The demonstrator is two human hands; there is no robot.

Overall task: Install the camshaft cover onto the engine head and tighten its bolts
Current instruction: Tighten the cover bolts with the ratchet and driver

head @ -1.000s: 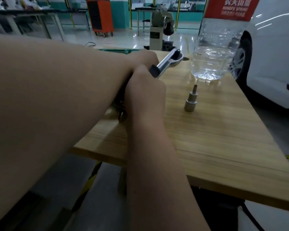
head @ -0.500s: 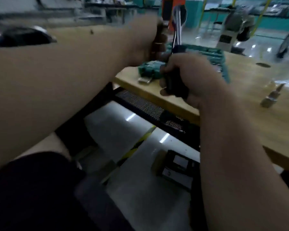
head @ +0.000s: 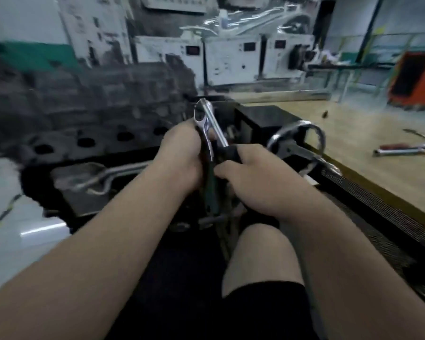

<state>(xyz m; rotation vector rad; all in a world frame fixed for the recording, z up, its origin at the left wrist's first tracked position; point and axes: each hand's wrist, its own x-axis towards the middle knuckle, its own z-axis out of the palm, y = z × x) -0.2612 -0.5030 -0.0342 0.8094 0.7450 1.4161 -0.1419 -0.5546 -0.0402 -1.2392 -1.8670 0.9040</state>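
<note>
Engine head behind; right hand fingers curled round ratchet, left hand round green-handled tool.

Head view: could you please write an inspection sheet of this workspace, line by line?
Surface: wooden table at the right.
Job's things: engine head at the left, blurred; its cover cannot be told apart; ratchet held up before it.
Clutter: loose hand tools on the table.
Hands: right hand grips the ratchet's black handle; left hand grips a green-handled tool beside it.
Cables: nothing seen.
Surroundings: chrome handwheel, white machines, orange cabinet.
</note>
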